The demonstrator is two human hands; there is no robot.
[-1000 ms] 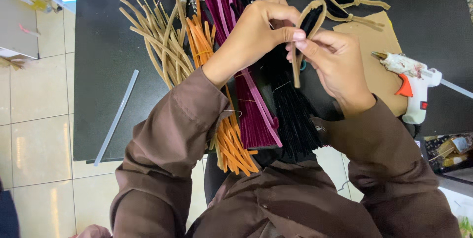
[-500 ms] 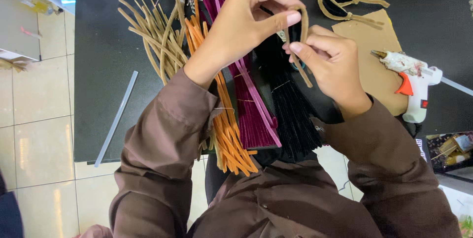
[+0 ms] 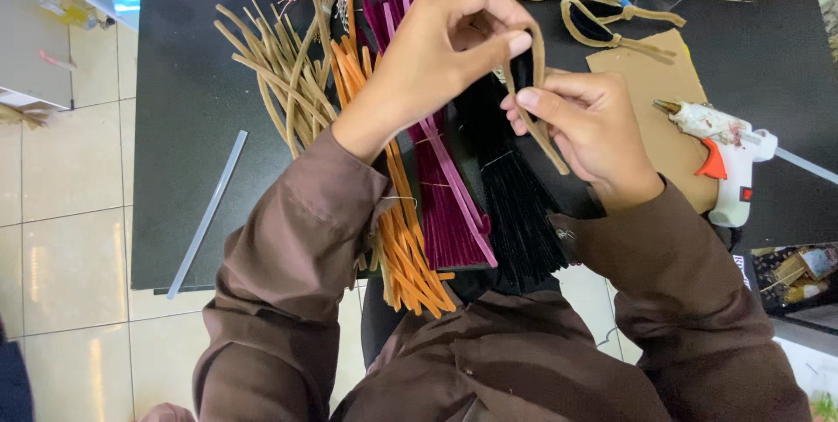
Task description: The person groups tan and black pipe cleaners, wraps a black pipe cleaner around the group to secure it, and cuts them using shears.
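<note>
Against the picture from a second earlier, the tan pipe cleaner (image 3: 534, 90) had been folded tighter: its top now made a narrow loop above the black bundle (image 3: 515, 195), and both legs ran down together toward the right hand (image 3: 594, 130). The bend looked largely formed, though whether the legs were twisted could not be told.

The left hand (image 3: 445, 55) pinched the loop's top between thumb and forefinger, the other fingers curled in. The right hand pinched the two legs lower down, fingers pressed together around them. Both hands hung over the black bundle, clear of the black surface (image 3: 192, 125).

Left of the black bundle lay the maroon bundle (image 3: 441, 212), then the orange bundle (image 3: 406, 247), then loose tan stems (image 3: 279, 82) fanned out farthest left. Beyond the black bundle lay finished tan-and-black loops (image 3: 594, 12). To its right a hot glue gun (image 3: 729, 151) rested half on a cardboard sheet (image 3: 650, 82). A clear glue stick (image 3: 209, 212) lay well left.

No tray or box held the stems; a small box (image 3: 799, 274) of odds and ends sat at the right edge, its contents unclear.
</note>
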